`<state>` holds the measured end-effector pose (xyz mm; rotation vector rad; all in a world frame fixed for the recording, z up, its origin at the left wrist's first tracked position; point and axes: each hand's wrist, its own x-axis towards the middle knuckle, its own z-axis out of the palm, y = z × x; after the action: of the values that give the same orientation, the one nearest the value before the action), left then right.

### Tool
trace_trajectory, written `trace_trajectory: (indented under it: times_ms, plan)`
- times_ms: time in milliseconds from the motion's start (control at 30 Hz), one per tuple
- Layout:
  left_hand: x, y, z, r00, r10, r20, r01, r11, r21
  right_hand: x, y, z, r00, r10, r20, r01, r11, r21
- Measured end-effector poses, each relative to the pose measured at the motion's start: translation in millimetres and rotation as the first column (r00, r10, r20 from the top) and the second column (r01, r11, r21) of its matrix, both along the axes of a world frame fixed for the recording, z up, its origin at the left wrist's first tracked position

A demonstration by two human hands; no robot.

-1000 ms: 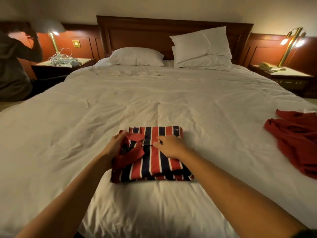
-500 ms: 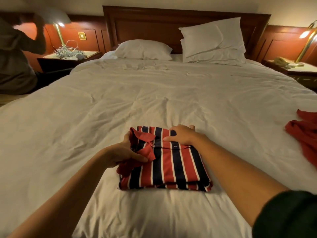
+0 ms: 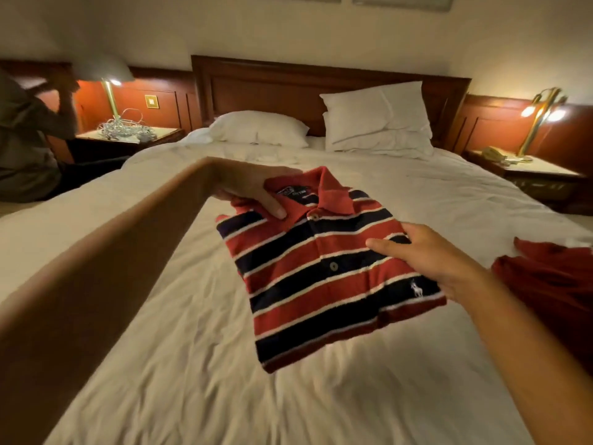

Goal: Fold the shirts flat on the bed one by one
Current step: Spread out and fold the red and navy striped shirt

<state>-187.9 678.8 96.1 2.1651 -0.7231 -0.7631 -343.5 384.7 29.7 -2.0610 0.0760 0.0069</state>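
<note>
We are holding the folded shirt (image 3: 324, 271) above the bed (image 3: 179, 374), left hand (image 3: 253, 191) pinching its collar, right hand (image 3: 439, 261) gripping its side, fingers together.

- My left hand (image 3: 253, 189) shows only its thumb on the collar of the striped shirt (image 3: 324, 271); my other fingers are hidden under the fold.
- My right hand (image 3: 433, 258) covers part of that shirt's right edge, and the fingers beneath are out of sight.
- The label inside the collar is too small to read.
- The red shirt (image 3: 552, 284) is cut off by the right edge.
- Another person (image 3: 25, 139) at the far left is cut by the edge.
- The tangle on the left nightstand (image 3: 128, 136) is too small to make out.
- My arms and the near sheet are blurred.
</note>
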Motion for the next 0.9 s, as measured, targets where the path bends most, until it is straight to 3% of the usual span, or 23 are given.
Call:
trace_trajectory:
  times_ms: [67,167,300,433,633,733,800,900]
  plan:
    - [10,-27,-24,0.982,0.132,0.136,-0.145,0.985,0.095,-10,-5,-36,0.987,-0.163,-0.011,0.163,0.987,0.007]
    - [-8,-44,-92,0.878,0.201,0.434,-0.352,0.886,0.303,-35,-8,-101,0.961,-0.253,-0.114,0.248,0.967,-0.056]
    - [-87,-32,-196,0.866,0.43,0.256,-0.479,0.859,0.179,-75,-7,-165,0.912,-0.41,0.027,0.41,0.912,0.007]
    - [-153,-14,-228,0.65,0.748,0.133,-0.728,0.663,-0.175,-88,0,-176,0.851,-0.503,0.152,0.491,0.864,0.108]
    - [-182,-23,-209,0.648,0.761,0.031,-0.721,0.625,-0.299,-83,7,-167,0.907,-0.398,0.134,0.392,0.917,0.073]
    - [-184,-13,-199,0.621,0.773,-0.13,-0.742,0.526,-0.416,-90,5,-162,0.891,-0.4,0.215,0.39,0.916,0.09]
    - [-183,4,-197,0.611,0.777,-0.154,-0.739,0.49,-0.462,-98,0,-158,0.878,-0.407,0.25,0.389,0.913,0.121]
    - [-189,24,-203,0.656,0.752,-0.062,-0.713,0.591,-0.377,-110,1,-165,0.893,-0.392,0.221,0.371,0.92,0.128]
